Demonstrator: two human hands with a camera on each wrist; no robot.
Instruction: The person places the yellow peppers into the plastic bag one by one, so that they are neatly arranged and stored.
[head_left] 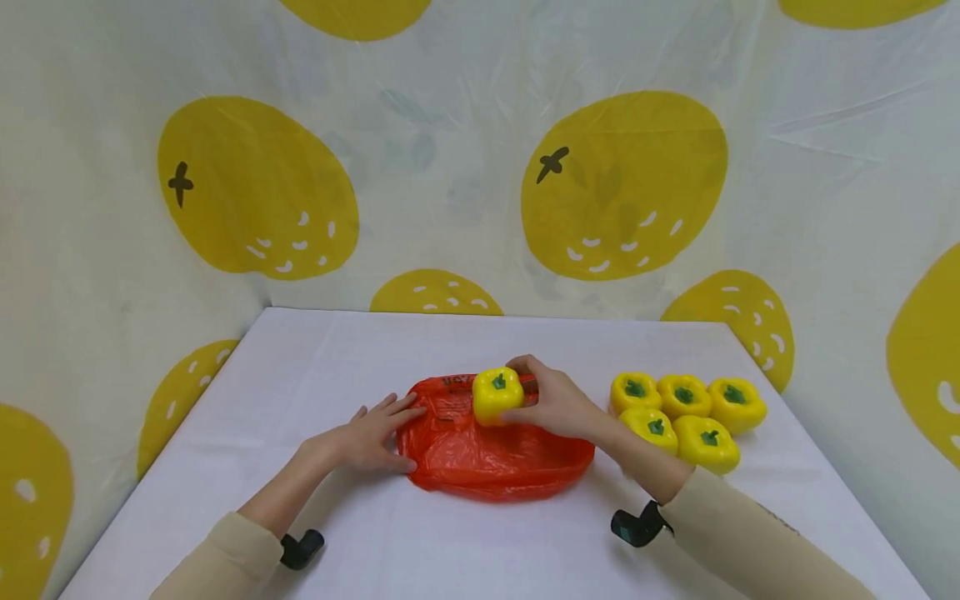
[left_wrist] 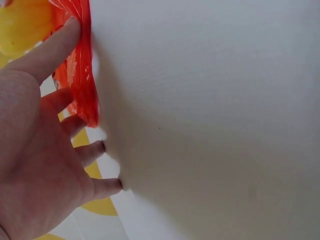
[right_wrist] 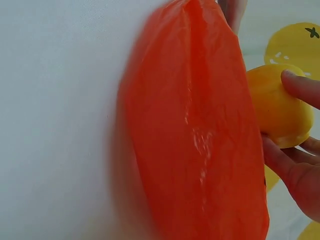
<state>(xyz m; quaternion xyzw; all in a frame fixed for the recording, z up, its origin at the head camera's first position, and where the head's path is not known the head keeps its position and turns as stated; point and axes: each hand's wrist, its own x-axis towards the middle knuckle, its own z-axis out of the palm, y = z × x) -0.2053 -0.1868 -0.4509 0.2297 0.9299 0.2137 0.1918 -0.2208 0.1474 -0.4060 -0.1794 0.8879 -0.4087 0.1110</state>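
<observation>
A yellow bell pepper (head_left: 497, 397) with a green stem is held upright in my right hand (head_left: 551, 400), thumb on the near side and fingers behind it. It overlaps the upper part of a red plastic bag (head_left: 495, 467) that lies spread on the table. At the bag's left edge my left hand (head_left: 375, 437) rests with fingers spread, thumb and fingertips touching the plastic. In the left wrist view, the thumb (left_wrist: 55, 47) lies against the red plastic. The right wrist view shows the pepper (right_wrist: 280, 105) gripped beside the bag (right_wrist: 195, 125).
Several yellow bell peppers (head_left: 682, 417) stand grouped at the right of the white-covered table (head_left: 337, 350). Dark wrist-camera mounts (head_left: 637, 527) jut out under both forearms. A fruit-print cloth (head_left: 450, 167) hangs around the table.
</observation>
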